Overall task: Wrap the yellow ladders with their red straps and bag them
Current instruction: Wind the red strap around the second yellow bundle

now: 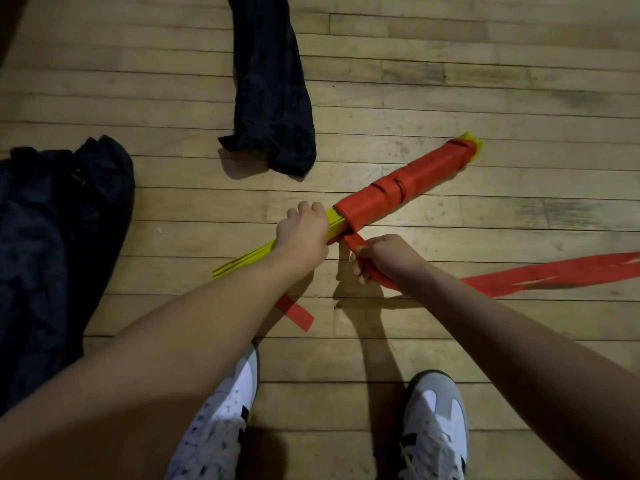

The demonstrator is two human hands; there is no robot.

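While the left hand (pixel 304 230) grips the bundle of flat yellow plastic ladder slats (pixel 242 263), its long axis runs from near-left to far-right on the wooden plank floor (pixel 450 81). The right hand (pixel 384 258) pinches the red fabric strap (pixel 540 275). A long black cloth bag (pixel 270 98) lies beyond, another dark bag (pixel 52 220) at left.

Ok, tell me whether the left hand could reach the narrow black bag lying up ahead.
Probably yes, but not freely: the left hand grips the yellow ladder bundle and would have to let go first. Bare floor lies between it and the black bag.
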